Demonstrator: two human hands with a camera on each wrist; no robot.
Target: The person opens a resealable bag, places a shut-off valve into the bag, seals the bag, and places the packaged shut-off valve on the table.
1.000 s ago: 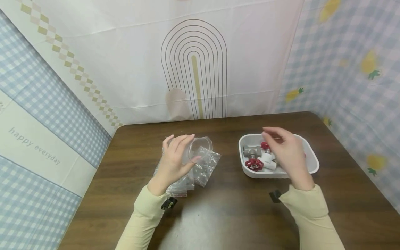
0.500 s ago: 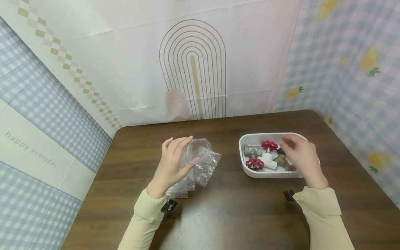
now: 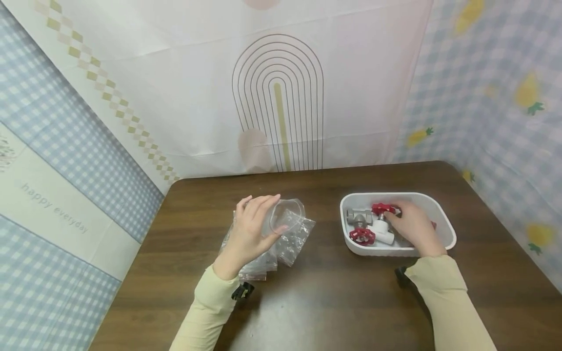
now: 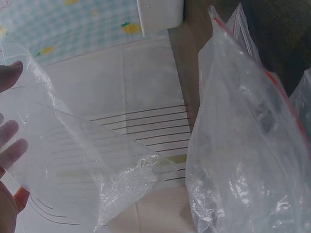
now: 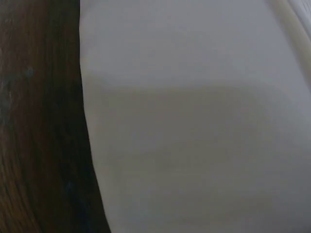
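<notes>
In the head view my left hand (image 3: pixel 252 229) holds the mouth of a clear plastic bag (image 3: pixel 287 214), thumb and fingers spread around the rounded opening. The bag (image 4: pixel 92 155) and fingertips (image 4: pixel 12 150) also show in the left wrist view. My right hand (image 3: pixel 412 224) is down in a white tray (image 3: pixel 397 251), thumb and fingertips around the edge of a red handwheel (image 3: pixel 381 208) on a white valve (image 3: pixel 381 231). Beside it lies a grey valve (image 3: pixel 359 217) with another red handwheel (image 3: pixel 363 236). My hand covers the tray's brass piece. The right wrist view shows mostly sleeve.
Several clear zip bags (image 3: pixel 259 265) lie on the brown wooden table (image 3: pixel 307 302) under and beside my left hand. Patterned cloth (image 3: pixel 210 97) hangs behind the table and along both sides.
My right hand has moved from above the tray, first rightward, then down and left onto the red handwheel. My left hand keeps the bag in about the same place.
</notes>
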